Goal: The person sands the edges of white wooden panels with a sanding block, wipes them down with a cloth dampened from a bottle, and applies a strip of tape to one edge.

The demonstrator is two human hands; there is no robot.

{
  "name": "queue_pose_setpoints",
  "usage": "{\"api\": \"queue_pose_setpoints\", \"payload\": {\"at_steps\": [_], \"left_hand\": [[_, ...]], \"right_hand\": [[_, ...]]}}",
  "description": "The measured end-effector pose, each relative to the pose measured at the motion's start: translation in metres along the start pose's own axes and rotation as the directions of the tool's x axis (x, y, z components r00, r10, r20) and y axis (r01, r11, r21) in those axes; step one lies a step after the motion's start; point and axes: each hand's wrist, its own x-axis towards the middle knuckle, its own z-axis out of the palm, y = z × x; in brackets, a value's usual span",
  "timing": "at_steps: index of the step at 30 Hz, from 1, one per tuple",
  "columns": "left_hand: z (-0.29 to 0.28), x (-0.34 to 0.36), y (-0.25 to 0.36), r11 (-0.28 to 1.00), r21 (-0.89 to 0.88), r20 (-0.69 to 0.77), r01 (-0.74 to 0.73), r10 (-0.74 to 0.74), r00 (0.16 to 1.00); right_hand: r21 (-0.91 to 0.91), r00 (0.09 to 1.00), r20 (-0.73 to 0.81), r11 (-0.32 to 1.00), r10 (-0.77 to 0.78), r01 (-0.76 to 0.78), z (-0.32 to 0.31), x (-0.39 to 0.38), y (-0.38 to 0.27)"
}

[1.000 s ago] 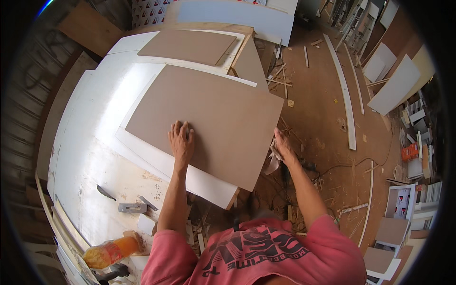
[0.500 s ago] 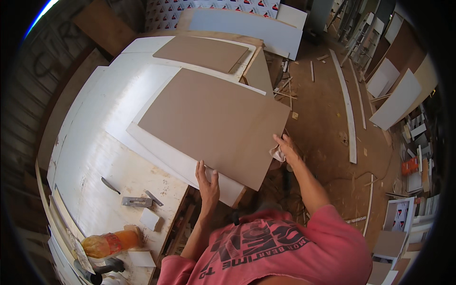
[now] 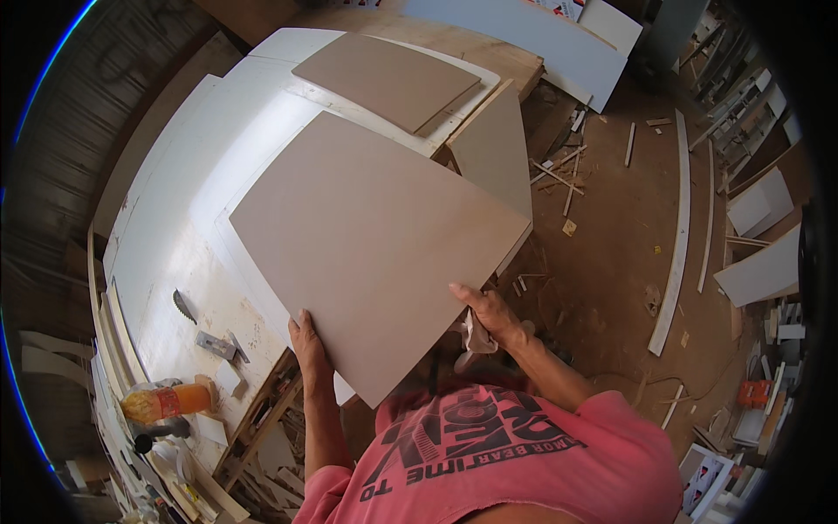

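A large flat brown panel (image 3: pixel 375 236) is tilted up off the worktable (image 3: pixel 183 227), its near corner toward my body. My left hand (image 3: pixel 310 349) is closed on its left near edge, thumb on top and the other fingers mostly hidden underneath. On the right near edge, my right hand (image 3: pixel 491 316) grips the panel too, with a crumpled pale cloth (image 3: pixel 476 335) bunched below the fingers. Beyond it, a smaller brown panel (image 3: pixel 388 80) lies flat on a white sheet at the far end of the table.
On the table's left lie a dark curved blade (image 3: pixel 183 304), a metal hand tool (image 3: pixel 216 345), small white offcuts (image 3: pixel 229 378) and an orange-filled bottle (image 3: pixel 166 400). Wood scraps (image 3: pixel 563 175) and a long white strip (image 3: pixel 676 244) litter the floor at right. White boards (image 3: pixel 768 266) lean farther right.
The brown panel has lifted off the white sheet and come nearer my body. My left hand, earlier resting beside its edge with fingers spread, now grips it. My view has shifted.
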Motion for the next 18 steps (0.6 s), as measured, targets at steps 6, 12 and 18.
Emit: {"api": "queue_pose_setpoints", "payload": {"at_steps": [6, 12, 18], "left_hand": [[0.016, -0.002, 0.032, 0.993, 0.12, 0.032, -0.018, 0.014, 0.999], [0.04, 0.016, 0.024, 0.962, -0.269, 0.175, -0.047, 0.097, 0.98], [0.054, 0.014, 0.056, 0.836, -0.547, 0.237, 0.049, 0.099, 0.966]], "right_hand": [[-0.376, 0.901, 0.142, 0.82, -0.409, 0.432, 0.001, 0.021, -0.061], [-0.329, 0.798, 0.169, 0.73, -0.578, 0.599, 0.047, 0.021, -0.151], [-0.208, 0.546, 0.312, 0.504, -0.778, 0.838, 0.104, 0.017, -0.189]]}}
